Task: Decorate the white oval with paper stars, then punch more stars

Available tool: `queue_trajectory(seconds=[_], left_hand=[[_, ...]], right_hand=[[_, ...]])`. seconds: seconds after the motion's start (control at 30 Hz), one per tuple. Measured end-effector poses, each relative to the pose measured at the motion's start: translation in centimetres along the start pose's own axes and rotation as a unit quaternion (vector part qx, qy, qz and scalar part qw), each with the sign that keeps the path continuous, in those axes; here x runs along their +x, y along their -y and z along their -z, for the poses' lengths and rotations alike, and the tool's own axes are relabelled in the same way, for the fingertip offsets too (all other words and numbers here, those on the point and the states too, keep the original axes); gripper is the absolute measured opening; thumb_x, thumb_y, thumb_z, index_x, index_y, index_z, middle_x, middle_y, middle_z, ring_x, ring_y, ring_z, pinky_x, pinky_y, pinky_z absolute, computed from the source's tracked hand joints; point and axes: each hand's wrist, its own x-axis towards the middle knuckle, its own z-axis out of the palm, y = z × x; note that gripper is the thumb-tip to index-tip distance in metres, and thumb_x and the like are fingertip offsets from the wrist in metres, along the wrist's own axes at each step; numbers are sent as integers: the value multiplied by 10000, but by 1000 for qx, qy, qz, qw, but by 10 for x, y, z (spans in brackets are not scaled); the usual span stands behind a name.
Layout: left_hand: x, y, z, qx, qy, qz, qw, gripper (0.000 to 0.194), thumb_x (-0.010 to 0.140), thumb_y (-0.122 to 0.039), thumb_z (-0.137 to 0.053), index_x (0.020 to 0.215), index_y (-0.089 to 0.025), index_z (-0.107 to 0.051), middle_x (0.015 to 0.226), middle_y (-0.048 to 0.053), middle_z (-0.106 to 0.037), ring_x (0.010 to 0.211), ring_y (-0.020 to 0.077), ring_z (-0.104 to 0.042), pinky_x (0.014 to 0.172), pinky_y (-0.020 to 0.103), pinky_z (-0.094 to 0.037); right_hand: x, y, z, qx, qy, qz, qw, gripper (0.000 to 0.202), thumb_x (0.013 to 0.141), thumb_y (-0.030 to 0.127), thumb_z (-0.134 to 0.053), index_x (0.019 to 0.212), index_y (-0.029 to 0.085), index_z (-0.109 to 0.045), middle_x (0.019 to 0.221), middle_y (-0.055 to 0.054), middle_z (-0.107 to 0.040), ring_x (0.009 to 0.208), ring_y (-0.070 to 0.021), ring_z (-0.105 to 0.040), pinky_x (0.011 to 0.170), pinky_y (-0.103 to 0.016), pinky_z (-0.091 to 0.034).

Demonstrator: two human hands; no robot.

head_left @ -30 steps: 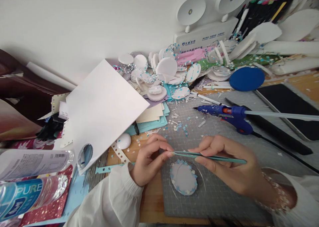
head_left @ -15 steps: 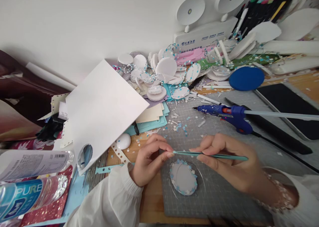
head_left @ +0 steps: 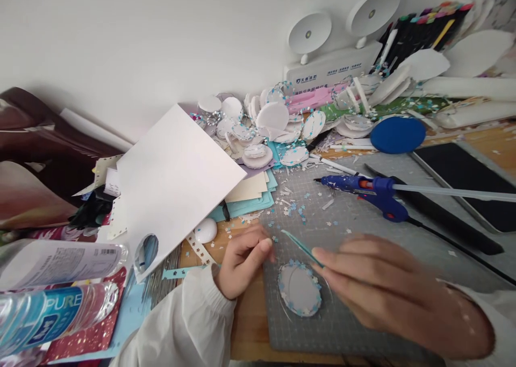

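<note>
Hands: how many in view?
2: the left hand, at the left edge of the grey mat, and the right hand, holding teal tweezers above it. No others show.

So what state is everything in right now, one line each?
Tweezers: slanted, held in the right grip.
Left grip: fingers curled, nothing visible in it.
Oval disc: flat on the cutting mat, flowers around its rim.
Glue gun: on its side, glue stick inserted.
Phone: lying flat, screen dark.
Bottle: on its side.
Lamp heads: apparently unlit.
</note>
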Motion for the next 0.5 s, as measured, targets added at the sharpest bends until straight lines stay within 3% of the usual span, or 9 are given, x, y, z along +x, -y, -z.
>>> queue_trajectory(seconds=[0.1, 0.2, 0.37, 0.5], left_hand=[[-2, 1, 0, -43, 13, 17, 999, 456, 953, -454, -481, 642, -158, -636, 593, 44, -552, 610, 157, -501, 605, 298, -408], [-7, 7, -1, -107, -6, 62, 992, 488, 920, -478, -537, 552, -160, -582, 582, 44, -568, 614, 159, -521, 601, 296, -413], [-11, 14, -3, -149, -38, 149, 977, 460, 852, -489, -634, 545, -149, -596, 584, 26, -545, 598, 142, -486, 591, 287, -389], [-8, 12, -4, -181, -49, 161, 969, 412, 815, -502, -660, 601, -150, -644, 602, 29, -558, 621, 153, -489, 620, 296, -390]], right_hand=[[7, 1, -11, -119, 60, 221, 966, 281, 925, 119, -440, 852, 208, -696, 972, -106, -763, 807, -195, -668, 697, -353, -547], [21, 2, -25, -151, 95, 293, 939, 302, 903, 127, -443, 726, 207, -673, 803, -89, -742, 723, -200, -631, 585, -343, -517], [33, 8, -37, -183, 117, 278, 936, 316, 899, 88, -423, 710, 184, -657, 740, -75, -702, 632, -181, -586, 549, -337, -481], [26, 6, -28, -135, 125, 200, 962, 255, 918, 72, -400, 941, 120, -650, 851, -99, -692, 788, -203, -607, 719, -355, -508]])
